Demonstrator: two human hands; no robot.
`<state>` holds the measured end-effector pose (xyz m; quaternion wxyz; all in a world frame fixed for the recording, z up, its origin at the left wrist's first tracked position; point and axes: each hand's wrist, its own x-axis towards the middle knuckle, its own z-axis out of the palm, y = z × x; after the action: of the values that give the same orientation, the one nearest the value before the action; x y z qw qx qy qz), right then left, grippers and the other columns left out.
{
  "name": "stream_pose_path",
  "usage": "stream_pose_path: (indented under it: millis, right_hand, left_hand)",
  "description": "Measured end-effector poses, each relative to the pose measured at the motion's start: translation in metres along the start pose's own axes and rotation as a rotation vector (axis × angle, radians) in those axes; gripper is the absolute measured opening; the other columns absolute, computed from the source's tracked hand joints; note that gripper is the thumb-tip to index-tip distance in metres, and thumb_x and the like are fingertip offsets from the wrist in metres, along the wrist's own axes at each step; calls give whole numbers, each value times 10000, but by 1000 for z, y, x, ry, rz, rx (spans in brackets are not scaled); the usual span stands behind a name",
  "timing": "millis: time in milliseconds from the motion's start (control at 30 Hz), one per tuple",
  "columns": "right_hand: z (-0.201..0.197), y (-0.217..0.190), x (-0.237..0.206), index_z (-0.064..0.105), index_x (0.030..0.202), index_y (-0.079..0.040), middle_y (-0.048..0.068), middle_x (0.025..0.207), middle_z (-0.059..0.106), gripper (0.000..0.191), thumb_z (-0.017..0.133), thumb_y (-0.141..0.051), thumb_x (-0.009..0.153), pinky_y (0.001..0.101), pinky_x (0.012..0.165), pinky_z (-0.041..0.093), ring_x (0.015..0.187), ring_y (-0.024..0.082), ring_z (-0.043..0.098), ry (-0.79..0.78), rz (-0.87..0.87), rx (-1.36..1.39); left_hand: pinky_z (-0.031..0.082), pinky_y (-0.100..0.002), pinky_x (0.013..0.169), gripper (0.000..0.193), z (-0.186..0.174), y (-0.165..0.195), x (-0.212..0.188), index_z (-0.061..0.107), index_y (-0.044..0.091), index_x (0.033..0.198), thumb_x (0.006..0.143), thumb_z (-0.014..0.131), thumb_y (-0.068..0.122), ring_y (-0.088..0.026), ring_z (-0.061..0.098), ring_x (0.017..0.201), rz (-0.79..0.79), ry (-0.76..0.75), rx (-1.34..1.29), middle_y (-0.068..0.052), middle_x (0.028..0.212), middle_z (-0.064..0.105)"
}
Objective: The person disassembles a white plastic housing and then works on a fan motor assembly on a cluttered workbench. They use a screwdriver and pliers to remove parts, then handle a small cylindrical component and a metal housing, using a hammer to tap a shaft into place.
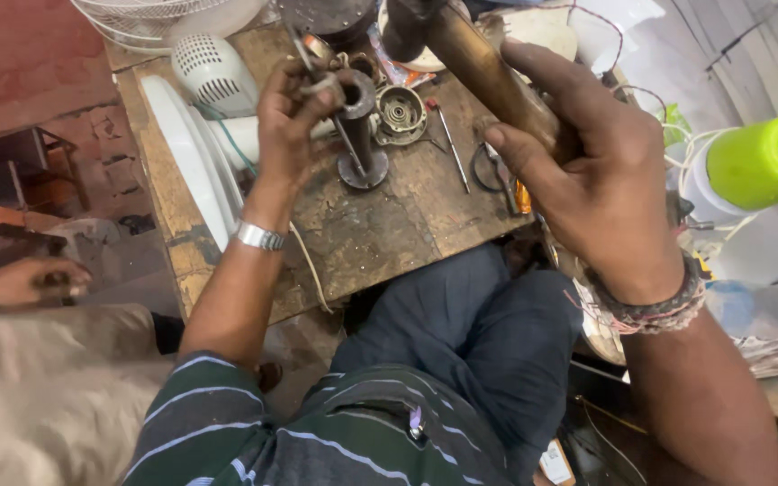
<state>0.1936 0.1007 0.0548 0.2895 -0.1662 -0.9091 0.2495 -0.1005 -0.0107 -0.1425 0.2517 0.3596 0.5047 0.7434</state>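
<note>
The left hand [292, 117] is closing its fingers around a thin metal rod [346, 142], holding it over a dark metal tube [359, 135] that is standing upright on the wooden workbench [389, 225], far from the person. The right hand [587, 171] is gripping a brown wooden handle [483, 72] at the right, raised above the bench.

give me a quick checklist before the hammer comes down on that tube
1. Right hand grips the hammer handle: ok.
2. Left hand steadies the metal tube, upright on its flange: ok.
3. Left fingers away from the tube's top: not ok, they touch it.
4. Hammer head in sight: cannot tell, cut off at the top edge.
5. Bench around the flange: not ok, motor housing and screwdriver lie close.
</note>
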Motion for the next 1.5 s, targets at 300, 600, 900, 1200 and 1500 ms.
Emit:
stream_pose_path:
  millis: [300, 600, 900, 1200, 1500]
  right_hand:
    - [-7, 8, -4, 628, 1421, -67, 27, 1052, 668, 419, 789, -84, 1034, 198, 763, 487, 875, 52, 588, 65, 191, 288]
    - [-2, 7, -4, 654, 1351, -31, 75, 894, 708, 439, 794, -89, 939, 272, 548, 377, 618, 124, 479, 37, 145, 79]
    - [9, -1, 1, 650, 1423, -70, 51, 788, 668, 444, 793, -87, 1003, 271, 546, 413, 576, 75, 550, -26, 35, 100]
    - [16, -11, 17, 635, 1458, -93, 90, 905, 676, 459, 816, -82, 1036, 300, 610, 475, 679, 142, 615, 3, -250, -29]
    - [41, -13, 38, 610, 1408, -99, 103, 928, 659, 461, 776, -56, 980, 397, 708, 520, 820, 271, 656, -133, -423, -128]
  left_hand:
    - [616, -401, 986, 420, -5, -1, 4, 557, 63, 1295, 953, 782, 152, -231, 712, 1147, -106, 3, -171, -176, 1255, 701]
    - [631, -336, 896, 542, 11, -5, -25, 550, 110, 1406, 937, 819, 158, -267, 595, 1357, 211, -24, 586, -181, 1630, 386]
    - [563, -395, 1075, 486, 6, -7, -23, 653, 129, 1312, 881, 863, 51, -304, 581, 1340, 216, -56, 409, -98, 1405, 561]
    - [502, -381, 1144, 652, -18, -6, -11, 634, 184, 1409, 841, 910, 24, -258, 584, 1344, 401, -225, 503, -52, 1326, 675]
    - [523, -377, 1090, 693, -17, -7, -15, 626, 313, 1415, 853, 907, 19, -243, 592, 1308, 311, -206, 542, -83, 1393, 627]
